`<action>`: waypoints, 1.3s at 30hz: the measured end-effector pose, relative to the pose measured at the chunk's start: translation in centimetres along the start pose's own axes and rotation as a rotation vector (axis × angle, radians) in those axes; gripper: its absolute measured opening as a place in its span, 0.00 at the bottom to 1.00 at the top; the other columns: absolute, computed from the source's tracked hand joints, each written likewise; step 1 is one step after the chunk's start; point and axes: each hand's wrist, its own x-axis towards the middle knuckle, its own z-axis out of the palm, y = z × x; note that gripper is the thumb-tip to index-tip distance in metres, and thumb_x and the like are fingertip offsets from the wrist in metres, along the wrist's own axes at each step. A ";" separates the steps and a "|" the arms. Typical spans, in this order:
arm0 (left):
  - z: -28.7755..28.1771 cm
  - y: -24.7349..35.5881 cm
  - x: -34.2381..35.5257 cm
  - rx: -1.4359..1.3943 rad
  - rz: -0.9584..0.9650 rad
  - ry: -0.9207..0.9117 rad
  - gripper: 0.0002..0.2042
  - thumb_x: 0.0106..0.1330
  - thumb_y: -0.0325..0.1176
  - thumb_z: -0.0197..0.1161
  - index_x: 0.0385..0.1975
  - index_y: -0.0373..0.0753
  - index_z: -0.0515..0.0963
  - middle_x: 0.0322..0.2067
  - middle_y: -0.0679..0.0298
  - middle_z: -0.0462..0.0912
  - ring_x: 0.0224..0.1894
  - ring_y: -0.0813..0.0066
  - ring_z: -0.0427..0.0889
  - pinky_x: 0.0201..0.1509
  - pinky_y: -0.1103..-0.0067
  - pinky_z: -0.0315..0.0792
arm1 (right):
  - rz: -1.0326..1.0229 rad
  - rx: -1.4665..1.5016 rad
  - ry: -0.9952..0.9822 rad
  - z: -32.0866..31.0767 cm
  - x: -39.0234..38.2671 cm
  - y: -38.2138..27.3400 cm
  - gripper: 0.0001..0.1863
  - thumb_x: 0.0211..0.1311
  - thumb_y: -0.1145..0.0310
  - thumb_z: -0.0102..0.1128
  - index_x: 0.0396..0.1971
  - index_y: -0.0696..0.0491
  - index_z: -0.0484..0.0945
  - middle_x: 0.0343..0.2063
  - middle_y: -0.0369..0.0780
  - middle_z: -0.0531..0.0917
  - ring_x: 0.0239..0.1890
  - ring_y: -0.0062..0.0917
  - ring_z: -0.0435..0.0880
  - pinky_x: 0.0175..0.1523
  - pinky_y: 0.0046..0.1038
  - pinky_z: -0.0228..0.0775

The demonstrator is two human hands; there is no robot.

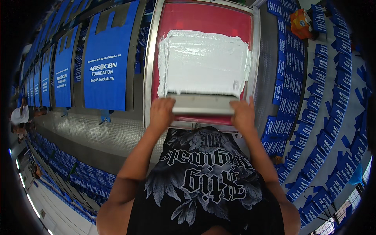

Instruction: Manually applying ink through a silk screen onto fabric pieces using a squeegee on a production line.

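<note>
A wide metal squeegee [203, 105] spans the near part of a screen printing frame [150, 58]. My left hand [162, 113] grips its left end and my right hand [243, 114] its right end, fingers wrapped over the top. Beyond the blade, a thick layer of white ink [203, 64] covers much of the red mesh [205, 15], with ridged edges at the sides and far end. A strip of red mesh also shows on the near side of the squeegee. Whatever lies under the screen is hidden.
Left of the frame, a row of blue bags [103, 88] with white print lies flat on a long table [145, 98]. Rows of printed blue bags [288, 66] fill the right side. A person in orange [299, 23] is far right, and another in white [20, 115] far left.
</note>
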 end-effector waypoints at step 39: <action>-1.9 -5.9 21.3 0.092 -0.158 -0.236 0.14 0.48 0.40 0.69 0.35 0.44 0.81 0.27 0.56 0.82 0.32 0.58 0.82 0.39 0.67 0.75 | 0.047 -0.197 -0.024 -6.9 18.5 3.5 0.19 0.43 0.72 0.56 0.40 0.47 0.80 0.30 0.42 0.83 0.37 0.33 0.82 0.60 0.44 0.56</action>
